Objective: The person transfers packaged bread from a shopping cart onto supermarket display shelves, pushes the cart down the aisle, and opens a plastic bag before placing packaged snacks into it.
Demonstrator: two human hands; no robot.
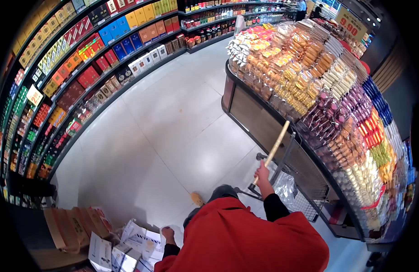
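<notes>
My right hand (pixel 262 173) is wrapped round the pale yellow handle (pixel 278 143) of a shopping cart, near its lower end. Beneath and to the right is the cart's dark wire basket (pixel 313 204), with a clear plastic bag (pixel 285 187) at its near side. My left hand (pixel 168 234) hangs low with curled fingers; what they hold, if anything, is too small to make out. White printed cartons (pixel 141 238) lie just left of that hand.
A long display counter (pixel 250 115) heaped with packaged snacks (pixel 304 75) runs along the right. Curved shelves (pixel 89 72) of boxed goods and bottles line the left and back. Brown paper bags (pixel 73 226) stand at lower left. Tiled floor (pixel 159 118) lies between. People (pixel 302 8) are far off.
</notes>
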